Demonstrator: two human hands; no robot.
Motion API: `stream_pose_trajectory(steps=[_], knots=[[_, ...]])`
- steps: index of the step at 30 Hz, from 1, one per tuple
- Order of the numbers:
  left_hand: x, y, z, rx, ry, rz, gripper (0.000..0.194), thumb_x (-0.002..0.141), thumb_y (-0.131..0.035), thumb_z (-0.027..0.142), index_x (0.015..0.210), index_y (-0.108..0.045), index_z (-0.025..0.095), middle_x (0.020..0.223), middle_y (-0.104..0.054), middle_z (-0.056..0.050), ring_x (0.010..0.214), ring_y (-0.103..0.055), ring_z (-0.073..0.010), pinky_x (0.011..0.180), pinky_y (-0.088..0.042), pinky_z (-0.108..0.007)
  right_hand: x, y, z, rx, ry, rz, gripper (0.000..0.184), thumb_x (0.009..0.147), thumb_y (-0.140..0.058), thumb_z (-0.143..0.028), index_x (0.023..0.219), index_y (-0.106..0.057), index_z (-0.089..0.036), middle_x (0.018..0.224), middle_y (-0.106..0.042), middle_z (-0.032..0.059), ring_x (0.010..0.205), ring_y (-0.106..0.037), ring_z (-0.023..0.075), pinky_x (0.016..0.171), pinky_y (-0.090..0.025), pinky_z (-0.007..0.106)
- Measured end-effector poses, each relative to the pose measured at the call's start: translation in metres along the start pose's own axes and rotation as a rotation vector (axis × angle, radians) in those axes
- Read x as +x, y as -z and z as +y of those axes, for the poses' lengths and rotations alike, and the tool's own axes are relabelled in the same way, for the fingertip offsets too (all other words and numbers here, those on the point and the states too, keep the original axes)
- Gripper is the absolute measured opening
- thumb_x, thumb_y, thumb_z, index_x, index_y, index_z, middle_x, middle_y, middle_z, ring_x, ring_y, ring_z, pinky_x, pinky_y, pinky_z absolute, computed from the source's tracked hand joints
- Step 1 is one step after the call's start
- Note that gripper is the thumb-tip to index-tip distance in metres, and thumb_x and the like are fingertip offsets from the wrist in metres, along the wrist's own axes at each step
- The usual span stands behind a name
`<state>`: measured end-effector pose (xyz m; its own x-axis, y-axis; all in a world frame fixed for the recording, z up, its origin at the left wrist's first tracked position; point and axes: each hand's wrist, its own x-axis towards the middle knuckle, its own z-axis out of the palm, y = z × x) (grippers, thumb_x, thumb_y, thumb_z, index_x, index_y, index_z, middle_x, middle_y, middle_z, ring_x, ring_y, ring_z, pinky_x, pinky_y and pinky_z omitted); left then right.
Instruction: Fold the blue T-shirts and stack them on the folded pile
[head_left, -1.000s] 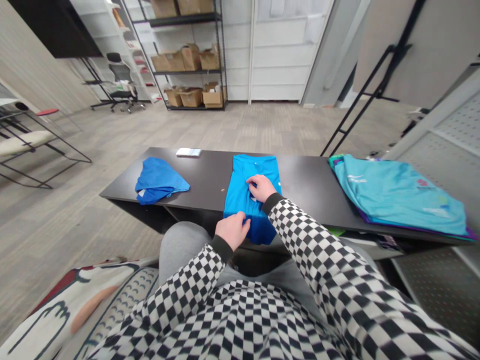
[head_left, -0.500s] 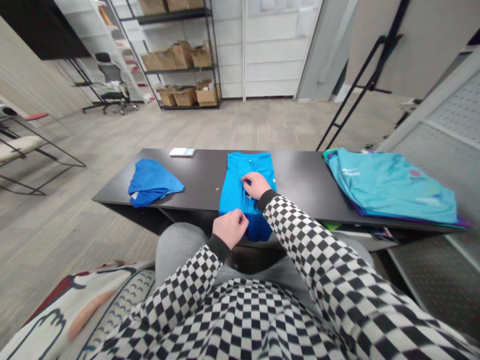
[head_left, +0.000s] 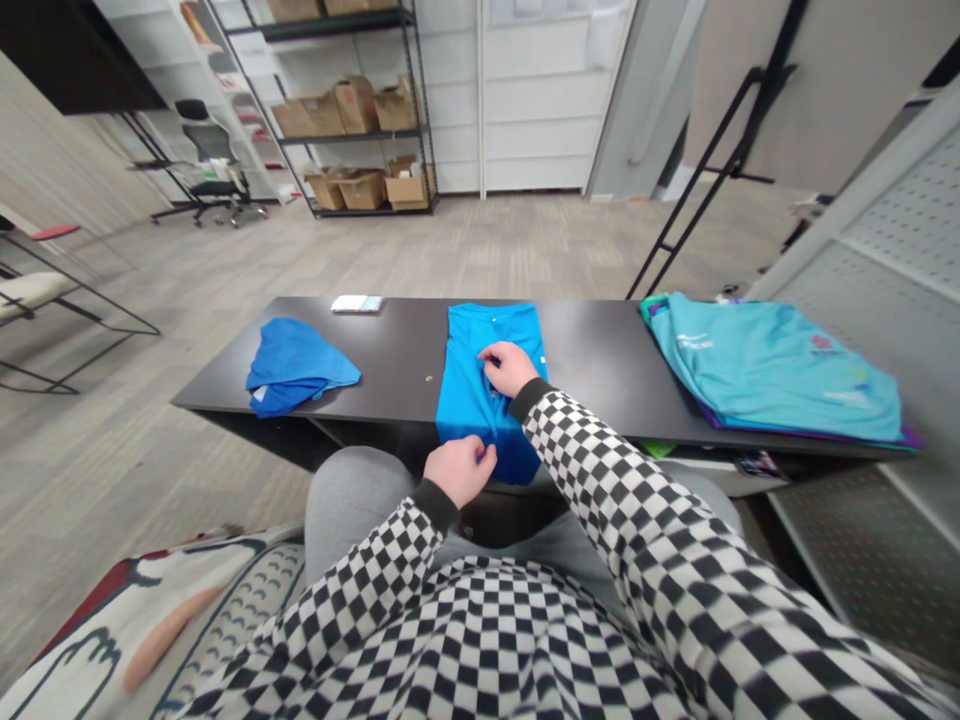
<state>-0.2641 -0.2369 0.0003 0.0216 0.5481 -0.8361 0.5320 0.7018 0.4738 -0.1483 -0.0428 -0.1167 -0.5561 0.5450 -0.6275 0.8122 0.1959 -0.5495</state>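
Note:
A bright blue shirt [head_left: 463, 385], folded into a long narrow shape, lies across the dark table in front of me, its near end hanging over the edge. My right hand [head_left: 508, 368] is closed in a pinch on the fabric around the middle of the shirt. Lower down, by the table's front edge, my left hand [head_left: 460, 470] also pinches the cloth. A raised crease runs through the fabric between the two hands. The fingers partly hide the spots they grip.
On the left of the dark table [head_left: 397, 360] lies a crumpled blue cloth [head_left: 298, 362], with a small white packet [head_left: 357, 304] behind it. A pile of garments, a turquoise shirt [head_left: 772, 355] on top, covers the right end. A perforated grey panel [head_left: 892, 250] stands beside it.
The crease in the blue shirt between my hands shows more sharply. Both hands stay nearly in place; the whole view has shifted slightly.

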Motion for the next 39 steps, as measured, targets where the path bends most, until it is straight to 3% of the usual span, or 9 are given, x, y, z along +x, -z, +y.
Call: stream_pose_trajectory(steps=[5,7,10,18,21,24,27,32,39], knots=[[-0.002,-0.017,-0.066,-0.148,0.165,-0.086,0.035,0.103,-0.068,0.051,0.078,-0.068,0.026,0.075,-0.074,-0.005,0.078,-0.074,-0.0254,0.073,-0.048,-0.035,0.0,0.002,-0.002,-0.015,-0.002,0.0,0.031,0.096,-0.058,-0.01,0.107,-0.084,-0.022,0.114,-0.084,0.01,0.113,-0.073,0.0304,0.11,-0.054,0.044],[0.002,-0.026,-0.091,-0.229,0.204,-0.06,0.015,0.093,-0.079,0.036,0.091,-0.072,0.023,0.087,-0.078,-0.007,0.089,-0.077,-0.0259,0.082,-0.055,-0.035,-0.002,0.004,-0.005,-0.064,0.004,-0.005,0.032,0.099,-0.056,-0.01,0.11,-0.084,-0.021,0.119,-0.083,0.0118,0.116,-0.071,0.0313,0.11,-0.051,0.045],[0.009,-0.039,-0.111,-0.315,0.196,-0.004,0.023,0.085,-0.08,0.02,0.107,-0.074,0.019,0.113,-0.081,-0.012,0.113,-0.078,-0.0268,0.102,-0.058,-0.037,-0.006,0.009,-0.014,-0.166,0.032,0.002,0.034,0.105,-0.053,-0.011,0.117,-0.083,-0.021,0.127,-0.081,0.0142,0.123,-0.067,0.0327,0.112,-0.046,0.047],[0.018,-0.054,-0.115,-0.36,0.221,-0.078,0.006,0.093,-0.076,0.022,0.099,-0.076,0.02,0.109,-0.084,-0.01,0.109,-0.08,-0.0244,0.102,-0.059,-0.033,0.0,0.03,-0.035,-0.432,0.074,-0.202,0.03,0.111,-0.055,-0.021,0.124,-0.083,-0.021,0.13,-0.081,0.0165,0.13,-0.059,0.0366,0.114,-0.035,0.053],[0.017,-0.056,-0.116,-0.349,0.234,-0.123,0.001,0.093,-0.076,0.022,0.093,-0.076,0.021,0.102,-0.085,-0.01,0.1,-0.08,-0.0257,0.096,-0.059,-0.034,-0.007,0.046,-0.044,-0.424,0.036,-0.158,0.029,0.111,-0.059,-0.027,0.13,-0.08,-0.021,0.135,-0.08,0.0163,0.13,-0.062,0.0373,0.112,-0.039,0.052],[0.015,-0.056,-0.115,-0.346,0.238,-0.133,0.003,0.094,-0.075,0.021,0.096,-0.077,0.02,0.104,-0.085,-0.011,0.102,-0.08,-0.0267,0.095,-0.059,-0.034,-0.04,0.065,-0.063,-0.264,-0.006,0.018,0.028,0.112,-0.059,-0.03,0.129,-0.079,-0.019,0.127,-0.081,0.0145,0.12,-0.068,0.0326,0.105,-0.046,0.043],[0.016,-0.055,-0.114,-0.356,0.23,-0.121,0.009,0.097,-0.073,0.023,0.104,-0.078,0.02,0.116,-0.085,-0.012,0.112,-0.08,-0.0261,0.1,-0.057,-0.032,-0.094,0.073,-0.087,-0.042,-0.138,0.042,0.033,0.114,-0.061,-0.045,0.101,-0.078,-0.021,0.089,-0.079,0.0062,0.083,-0.069,0.0234,0.082,-0.049,0.034],[0.017,-0.05,-0.108,-0.352,0.214,-0.164,0.014,0.1,-0.072,0.031,0.092,-0.078,0.02,0.106,-0.086,-0.012,0.103,-0.081,-0.0266,0.092,-0.057,-0.032,-0.164,0.045,-0.102,0.042,-0.377,-0.06,0.038,0.11,-0.069,-0.05,0.085,-0.079,-0.023,0.073,-0.076,0.0029,0.066,-0.068,0.0208,0.068,-0.043,0.033],[0.013,-0.049,-0.106,-0.325,0.221,-0.178,0.022,0.101,-0.073,0.039,0.089,-0.078,0.022,0.109,-0.087,-0.014,0.106,-0.081,-0.0296,0.091,-0.057,-0.034,-0.163,0.01,-0.084,-0.154,-0.418,-0.046,0.034,0.111,-0.067,-0.045,0.094,-0.087,-0.023,0.079,-0.082,0.007,0.072,-0.073,0.0238,0.069,-0.044,0.033]])
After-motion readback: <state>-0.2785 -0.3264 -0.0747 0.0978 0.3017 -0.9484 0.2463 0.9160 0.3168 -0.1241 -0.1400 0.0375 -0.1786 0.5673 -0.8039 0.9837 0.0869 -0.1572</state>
